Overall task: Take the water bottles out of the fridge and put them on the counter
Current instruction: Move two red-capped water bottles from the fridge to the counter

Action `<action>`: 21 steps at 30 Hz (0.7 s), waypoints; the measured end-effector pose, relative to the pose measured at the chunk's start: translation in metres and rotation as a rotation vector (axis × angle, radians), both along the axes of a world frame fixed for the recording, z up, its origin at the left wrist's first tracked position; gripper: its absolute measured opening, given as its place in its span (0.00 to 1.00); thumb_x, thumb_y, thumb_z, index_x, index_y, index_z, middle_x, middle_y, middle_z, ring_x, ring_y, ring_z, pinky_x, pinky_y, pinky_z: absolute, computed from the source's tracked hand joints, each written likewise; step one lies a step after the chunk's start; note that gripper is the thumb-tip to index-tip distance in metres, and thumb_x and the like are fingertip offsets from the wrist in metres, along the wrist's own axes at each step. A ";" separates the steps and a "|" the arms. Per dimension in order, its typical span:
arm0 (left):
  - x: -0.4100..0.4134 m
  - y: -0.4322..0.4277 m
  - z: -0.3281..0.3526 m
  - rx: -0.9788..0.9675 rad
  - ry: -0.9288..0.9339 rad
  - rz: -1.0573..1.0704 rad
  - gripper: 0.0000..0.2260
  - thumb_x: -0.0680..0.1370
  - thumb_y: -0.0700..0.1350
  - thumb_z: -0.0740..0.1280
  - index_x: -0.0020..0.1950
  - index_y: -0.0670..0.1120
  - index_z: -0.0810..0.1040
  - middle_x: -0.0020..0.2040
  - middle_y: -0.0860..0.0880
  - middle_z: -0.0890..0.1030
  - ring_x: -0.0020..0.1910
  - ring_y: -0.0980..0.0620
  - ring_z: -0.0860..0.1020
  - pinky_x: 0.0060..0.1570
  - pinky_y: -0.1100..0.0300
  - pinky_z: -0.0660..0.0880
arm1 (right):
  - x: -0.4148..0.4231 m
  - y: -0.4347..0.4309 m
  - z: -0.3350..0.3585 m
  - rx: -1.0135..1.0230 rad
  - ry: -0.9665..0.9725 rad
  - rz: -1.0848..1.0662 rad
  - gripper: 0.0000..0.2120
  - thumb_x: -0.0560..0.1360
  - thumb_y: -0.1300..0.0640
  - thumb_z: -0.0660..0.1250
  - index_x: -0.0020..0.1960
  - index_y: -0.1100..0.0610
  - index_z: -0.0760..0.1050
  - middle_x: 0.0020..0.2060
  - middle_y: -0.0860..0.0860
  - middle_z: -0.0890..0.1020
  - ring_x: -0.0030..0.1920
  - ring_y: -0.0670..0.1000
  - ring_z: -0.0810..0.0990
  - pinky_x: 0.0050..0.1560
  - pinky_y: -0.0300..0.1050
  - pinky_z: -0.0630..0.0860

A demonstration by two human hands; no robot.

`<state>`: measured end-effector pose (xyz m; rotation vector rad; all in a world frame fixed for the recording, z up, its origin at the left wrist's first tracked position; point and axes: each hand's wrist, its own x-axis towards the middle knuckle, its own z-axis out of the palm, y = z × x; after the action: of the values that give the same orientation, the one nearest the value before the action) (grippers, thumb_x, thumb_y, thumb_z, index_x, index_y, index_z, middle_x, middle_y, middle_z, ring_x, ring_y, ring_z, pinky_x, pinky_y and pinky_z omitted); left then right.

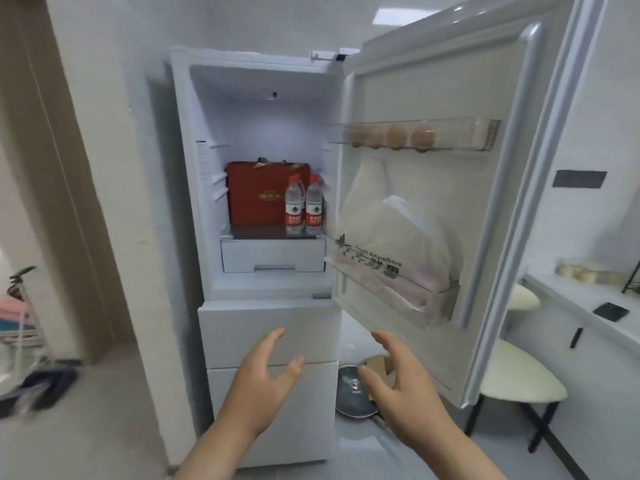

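Bottles (304,206) touching on shelf; my left hand (265,382) and right hand (398,386) open, empty. Grabbing one may topple the other.

Two water bottles (304,205) stand in the open fridge (183,168); both hands (263,382) empty.

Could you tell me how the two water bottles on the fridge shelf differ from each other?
The left water bottle stands directly in front of the red box; the right water bottle stands at the box's right edge, nearer the open door. The left bottle's cap sits slightly higher in view than the right's. Both are upright, clear, red-capped, red-labelled, side by side, and untouched by either hand.
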<state>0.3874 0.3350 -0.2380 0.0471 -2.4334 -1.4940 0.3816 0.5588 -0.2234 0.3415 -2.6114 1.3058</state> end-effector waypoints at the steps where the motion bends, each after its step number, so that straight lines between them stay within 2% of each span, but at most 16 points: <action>1: -0.004 -0.017 -0.002 0.006 -0.003 0.011 0.26 0.77 0.51 0.68 0.74 0.52 0.66 0.67 0.60 0.66 0.71 0.53 0.65 0.72 0.54 0.62 | -0.007 -0.017 -0.001 0.008 -0.004 0.011 0.28 0.76 0.44 0.65 0.74 0.42 0.61 0.68 0.36 0.67 0.69 0.41 0.66 0.66 0.41 0.64; 4: -0.023 -0.061 -0.003 0.027 0.010 0.036 0.25 0.77 0.51 0.68 0.73 0.52 0.67 0.67 0.60 0.66 0.69 0.56 0.65 0.72 0.54 0.62 | -0.032 -0.058 0.001 0.017 -0.012 0.028 0.28 0.77 0.46 0.66 0.74 0.43 0.61 0.67 0.35 0.65 0.71 0.42 0.64 0.66 0.39 0.63; 7: -0.048 -0.097 0.000 0.041 0.004 0.035 0.24 0.77 0.52 0.68 0.72 0.55 0.67 0.67 0.62 0.66 0.67 0.58 0.64 0.72 0.52 0.62 | -0.057 -0.094 0.005 -0.017 -0.039 0.014 0.29 0.77 0.46 0.65 0.75 0.44 0.60 0.67 0.35 0.64 0.72 0.44 0.63 0.70 0.44 0.64; 13: -0.109 -0.137 0.002 0.053 0.027 -0.011 0.23 0.77 0.52 0.68 0.72 0.57 0.66 0.67 0.64 0.65 0.65 0.60 0.64 0.70 0.57 0.62 | -0.113 -0.139 0.004 -0.048 -0.079 -0.014 0.28 0.77 0.46 0.65 0.75 0.42 0.60 0.73 0.39 0.65 0.73 0.47 0.64 0.72 0.52 0.65; 18: -0.183 -0.152 -0.004 0.062 0.011 -0.022 0.24 0.78 0.52 0.67 0.72 0.58 0.65 0.67 0.65 0.65 0.65 0.61 0.63 0.66 0.61 0.61 | -0.187 -0.158 -0.007 -0.062 -0.096 -0.044 0.28 0.77 0.46 0.65 0.75 0.41 0.60 0.72 0.37 0.65 0.73 0.46 0.64 0.72 0.51 0.65; 21: -0.233 -0.156 -0.008 0.038 0.006 -0.033 0.25 0.78 0.54 0.67 0.74 0.58 0.64 0.68 0.66 0.63 0.66 0.62 0.63 0.67 0.61 0.61 | -0.240 -0.168 -0.012 -0.110 -0.102 -0.053 0.29 0.78 0.46 0.65 0.75 0.40 0.59 0.66 0.34 0.65 0.68 0.42 0.65 0.68 0.46 0.66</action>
<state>0.1547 0.1794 -0.2457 0.0109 -2.4124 -1.5525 0.1419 0.3905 -0.2357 0.1917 -2.5970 1.4776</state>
